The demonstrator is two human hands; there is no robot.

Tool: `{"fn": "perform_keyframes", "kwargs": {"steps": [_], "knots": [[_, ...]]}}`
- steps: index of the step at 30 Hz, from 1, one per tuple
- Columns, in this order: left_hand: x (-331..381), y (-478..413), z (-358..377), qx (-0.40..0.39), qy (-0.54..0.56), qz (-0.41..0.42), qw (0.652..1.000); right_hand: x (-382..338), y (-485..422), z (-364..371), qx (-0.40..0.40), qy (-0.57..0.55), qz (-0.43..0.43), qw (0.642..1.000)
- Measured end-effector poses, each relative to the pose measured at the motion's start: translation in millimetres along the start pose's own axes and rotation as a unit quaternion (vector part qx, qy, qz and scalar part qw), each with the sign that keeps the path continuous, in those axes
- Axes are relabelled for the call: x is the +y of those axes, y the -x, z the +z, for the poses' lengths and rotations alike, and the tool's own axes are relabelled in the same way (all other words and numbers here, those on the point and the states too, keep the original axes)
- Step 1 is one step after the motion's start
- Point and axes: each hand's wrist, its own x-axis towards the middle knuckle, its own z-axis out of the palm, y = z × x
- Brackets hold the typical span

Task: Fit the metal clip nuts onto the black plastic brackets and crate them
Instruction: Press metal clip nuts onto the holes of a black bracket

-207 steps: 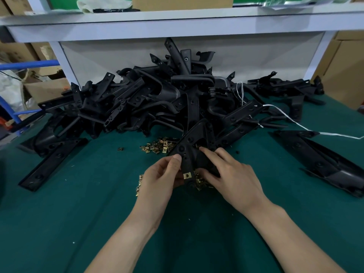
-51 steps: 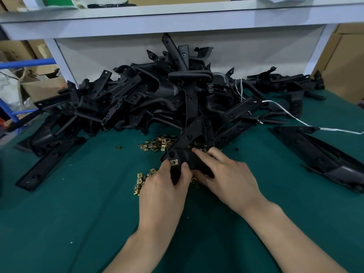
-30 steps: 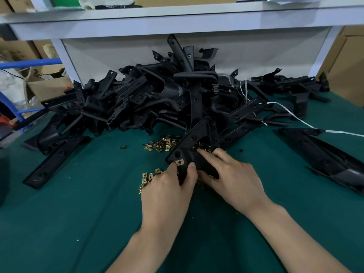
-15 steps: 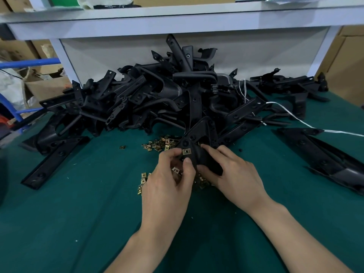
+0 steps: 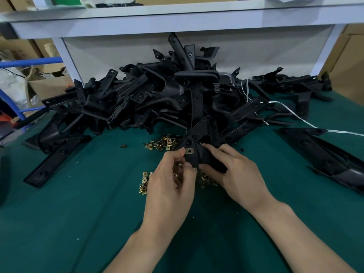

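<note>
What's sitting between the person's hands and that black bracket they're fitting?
Nothing visible. Both the left hand and the right hand already grip the bracket, with one clip nut seated on it. No crate shows in this view, so that path cannot be judged.

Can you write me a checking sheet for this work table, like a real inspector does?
Surface: green mat covers the table.
Job's things: both hands hold one black bracket, with a brass clip nut on it; loose clip nuts lie on the mat; heap of brackets behind. No crate seen.
Clutter: one stray nut lies apart, left of the loose ones.
Hands: left hand pinches the bracket's edge; right hand grips it from the right.
Cables: white cord trails from the heap to the right.
Surroundings: white shelf above; cardboard boxes and blue rail at left.
</note>
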Motion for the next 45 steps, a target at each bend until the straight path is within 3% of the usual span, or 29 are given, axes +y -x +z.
{"fn": "perform_keyframes", "kwargs": {"steps": [5,11,24,34,40,45], "knots": [[-3,1,2,-0.028,0.027,-0.011,0.999,0,0,1,0.017,0.004,0.007,1.0],[0,5,5,-0.117,0.016,-0.003,0.993,1,1,2,0.038,-0.002,0.03,0.999],[-1,3,3,-0.084,0.019,0.017,0.996,-1,2,2,0.055,0.008,0.013,0.998],[-6,5,7,-0.075,0.08,-0.027,0.994,-1,2,2,0.056,0.011,0.013,0.998],[-5,6,8,-0.086,0.071,-0.028,0.993,-3,2,1,0.059,0.015,0.007,0.998],[-3,3,7,-0.048,0.039,-0.029,0.998,-9,4,1,0.083,0.071,-0.004,0.994]]}}
